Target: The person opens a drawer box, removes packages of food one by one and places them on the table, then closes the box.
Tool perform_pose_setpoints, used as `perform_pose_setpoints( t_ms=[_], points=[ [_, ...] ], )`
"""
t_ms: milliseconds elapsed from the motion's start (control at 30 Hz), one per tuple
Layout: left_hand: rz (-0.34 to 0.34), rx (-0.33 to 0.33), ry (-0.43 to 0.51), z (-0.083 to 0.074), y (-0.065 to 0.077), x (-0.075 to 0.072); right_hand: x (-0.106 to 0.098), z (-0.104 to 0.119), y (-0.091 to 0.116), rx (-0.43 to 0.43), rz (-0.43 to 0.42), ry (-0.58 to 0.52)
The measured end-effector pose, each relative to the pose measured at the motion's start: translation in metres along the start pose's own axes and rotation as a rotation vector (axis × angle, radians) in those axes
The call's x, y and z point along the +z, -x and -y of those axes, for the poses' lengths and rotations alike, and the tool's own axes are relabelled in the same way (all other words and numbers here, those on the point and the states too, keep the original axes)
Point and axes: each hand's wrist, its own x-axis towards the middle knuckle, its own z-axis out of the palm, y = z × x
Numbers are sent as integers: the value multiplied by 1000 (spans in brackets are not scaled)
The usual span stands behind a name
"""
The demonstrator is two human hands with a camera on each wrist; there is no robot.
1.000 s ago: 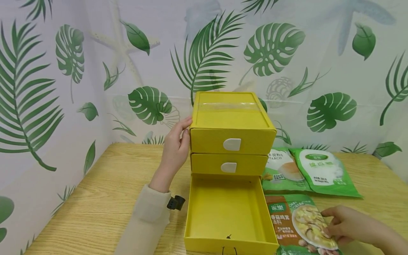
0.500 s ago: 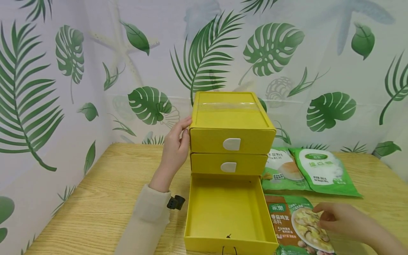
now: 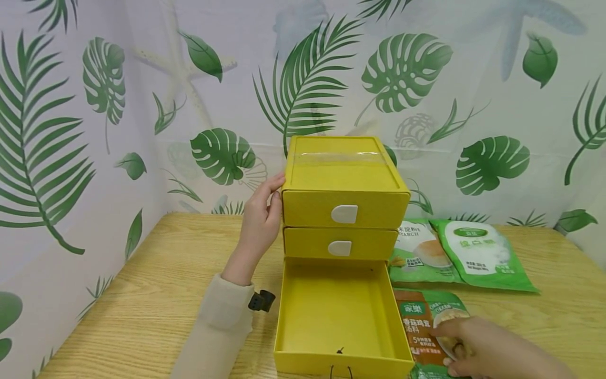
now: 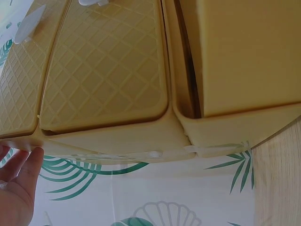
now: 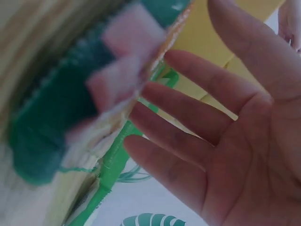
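A yellow drawer cabinet stands in the middle of the table, its bottom drawer pulled out. My left hand rests its fingers against the cabinet's left side, near the top. In the left wrist view, the fingertips touch that side wall. To the right of the drawer lies a brown and green soup mix packet. Over it is my right hand, covering part of the printed bowl. In the right wrist view, the fingers are spread, with their tips at the packet's edge.
Behind the packet lie two green and white bags, a starch bag and another bag. White tabs mark the two upper drawers, and a dark loop is on the bottom drawer's front. A leaf-print cloth hangs behind.
My right hand lifts off the packet's right edge, then moves left and nearer over its front. The packet shifts slightly, while the left hand stays in place.
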Motion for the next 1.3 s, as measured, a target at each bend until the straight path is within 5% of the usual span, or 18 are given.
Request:
perform_pose_setpoints(
  t_ms=[167, 400, 867, 1300],
  points=[
    [-3, -1, -4, 0, 0, 0, 3, -2, -1, -94, 9, -21],
    [-3, 5, -13, 0, 0, 0, 2, 0, -5, -39, 13, -105],
    [8, -6, 0, 1, 1, -1, -8, 1, -15, -112, -10, -81],
    [-3, 14, -5, 0, 0, 0, -36, 32, -18, -145, -281, 195]
  ],
)
